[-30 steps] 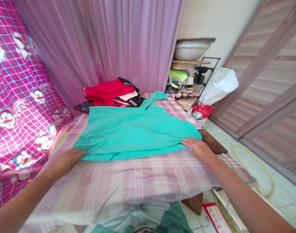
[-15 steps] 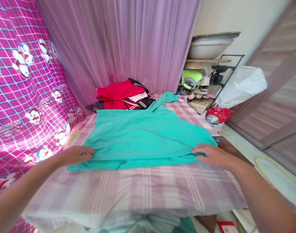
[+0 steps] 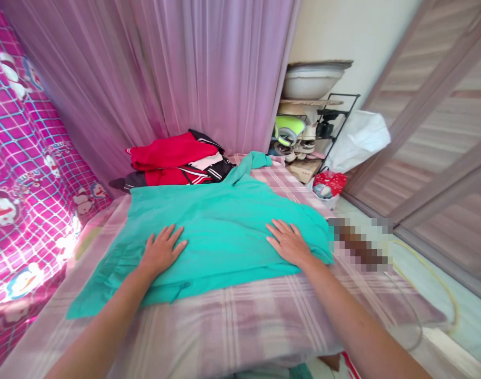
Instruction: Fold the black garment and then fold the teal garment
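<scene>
A teal zip jacket [image 3: 224, 226] lies folded lengthwise across a plaid-covered table, its zip pull near the front edge. One sleeve reaches away toward the curtain. My left hand [image 3: 162, 250] rests flat on the left part of the jacket, fingers spread. Over on the right part, my right hand [image 3: 288, 242] also lies palm down with its fingers apart. Neither hand grips the cloth. Gathered ribbing shows at the jacket's left end.
Red and black clothes [image 3: 173, 158] are heaped behind the jacket, against a purple curtain [image 3: 201, 68]. The plaid cloth [image 3: 240, 337] covers the table. To the right stand a shoe rack [image 3: 303, 131], a white bag [image 3: 359, 139] and a red bag [image 3: 331, 181]. A patterned pink cloth [image 3: 31, 173] hangs at left.
Both hands have let go of the jacket's front edge and moved inward and farther onto it, opening flat. The view has shifted to the right.
</scene>
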Demonstrator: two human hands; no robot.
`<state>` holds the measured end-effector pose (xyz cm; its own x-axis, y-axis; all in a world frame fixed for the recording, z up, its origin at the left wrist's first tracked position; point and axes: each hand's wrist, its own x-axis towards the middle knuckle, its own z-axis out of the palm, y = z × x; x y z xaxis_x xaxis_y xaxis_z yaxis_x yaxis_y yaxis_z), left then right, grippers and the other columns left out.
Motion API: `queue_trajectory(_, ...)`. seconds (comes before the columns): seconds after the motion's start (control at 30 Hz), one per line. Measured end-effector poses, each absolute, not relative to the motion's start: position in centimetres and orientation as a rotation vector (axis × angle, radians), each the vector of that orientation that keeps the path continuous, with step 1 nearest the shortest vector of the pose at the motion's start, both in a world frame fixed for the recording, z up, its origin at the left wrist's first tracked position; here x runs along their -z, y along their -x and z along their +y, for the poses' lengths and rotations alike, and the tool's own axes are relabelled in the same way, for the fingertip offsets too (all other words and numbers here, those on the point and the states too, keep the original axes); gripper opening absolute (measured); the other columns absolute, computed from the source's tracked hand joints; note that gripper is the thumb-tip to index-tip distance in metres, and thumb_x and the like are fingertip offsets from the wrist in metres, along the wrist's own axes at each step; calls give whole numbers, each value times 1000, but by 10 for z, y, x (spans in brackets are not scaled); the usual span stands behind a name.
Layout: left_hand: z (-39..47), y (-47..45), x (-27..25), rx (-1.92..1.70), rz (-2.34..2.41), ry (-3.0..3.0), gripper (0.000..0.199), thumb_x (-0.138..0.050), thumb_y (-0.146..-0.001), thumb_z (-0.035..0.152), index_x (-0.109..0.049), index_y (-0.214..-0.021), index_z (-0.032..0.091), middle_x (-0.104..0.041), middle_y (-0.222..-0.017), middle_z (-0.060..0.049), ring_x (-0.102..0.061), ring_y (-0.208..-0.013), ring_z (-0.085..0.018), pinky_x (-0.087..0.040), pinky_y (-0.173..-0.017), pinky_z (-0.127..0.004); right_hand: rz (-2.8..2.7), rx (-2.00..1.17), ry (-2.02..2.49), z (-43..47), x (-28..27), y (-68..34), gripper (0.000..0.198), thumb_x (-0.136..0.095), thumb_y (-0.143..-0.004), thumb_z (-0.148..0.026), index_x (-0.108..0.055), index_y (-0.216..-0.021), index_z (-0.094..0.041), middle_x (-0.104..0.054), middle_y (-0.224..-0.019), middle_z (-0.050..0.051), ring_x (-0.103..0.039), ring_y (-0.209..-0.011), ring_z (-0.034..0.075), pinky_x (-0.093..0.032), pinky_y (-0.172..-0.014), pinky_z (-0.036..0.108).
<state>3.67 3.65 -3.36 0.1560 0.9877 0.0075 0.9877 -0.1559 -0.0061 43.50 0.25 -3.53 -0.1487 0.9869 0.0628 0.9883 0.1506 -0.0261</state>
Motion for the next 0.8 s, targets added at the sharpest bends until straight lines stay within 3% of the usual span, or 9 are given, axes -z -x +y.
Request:
queue_trajectory(0.1, 43, -30, 30, 18, -2051, 2417, 57, -35, -95, 52, -40, -148, 32, -37, -157, -6, -33, -144, -29, -29, -113, -57, -2312, -11, 2021, 9, 26, -438, 48, -38, -98, -47, -53, -140, -28, -44, -152, 8, -38, -140, 28, -29, -113, 54)
queue_trajectory(0.23, 65, -11, 7, 125, -2085, 2521, 55, -28, -96, 48, -57, -136, 23, -57, -141, -6, -52, -130, -23, -40, -108, -39, -2214, 8, 1922, 33, 16, -430, 44, -39, -97, -42, -64, -128, -23, -61, -135, 10, -55, -125, 28, -37, -108, 48)
queue_trajectory(0.33, 91, 13, -13, 173, -2207, 2310, 53, -28, -96, 43, -63, -128, 19, -67, -128, -8, -61, -118, -25, -46, -101, -35, -2138, 93, 1866, 48, 25, -422, 41, -40, -96, -36, -68, -122, -20, -65, -129, 11, -60, -119, 26, -42, -104, 44)
queue_trajectory(0.5, 138, 58, -36, 66, -2252, 2011, 49, -38, -92, 35, -59, -132, 17, -65, -129, -12, -62, -116, -28, -48, -97, -38, -2062, 236, 1818, 53, 59, -421, 38, -42, -95, -33, -71, -115, -20, -67, -126, 10, -60, -117, 27, -41, -103, 50)
queue_trajectory(0.7, 190, 86, -45, 20, -2375, 1833, 59, -44, -91, 38, -43, -147, 19, -60, -134, -18, -60, -117, -34, -48, -93, -43, -2046, 292, 1712, 56, 73, -429, 38, -41, -94, -36, -72, -110, -22, -70, -120, 9, -62, -112, 26, -43, -100, 48)
queue_trajectory(0.8, 209, 92, -48, -82, -2430, 1826, 57, -47, -89, 39, -47, -144, 23, -61, -132, -17, -60, -117, -35, -49, -91, -44, -2046, 299, 1685, 57, 75, -431, 39, -40, -95, -38, -72, -110, -22, -70, -119, 8, -63, -111, 26, -44, -99, 48)
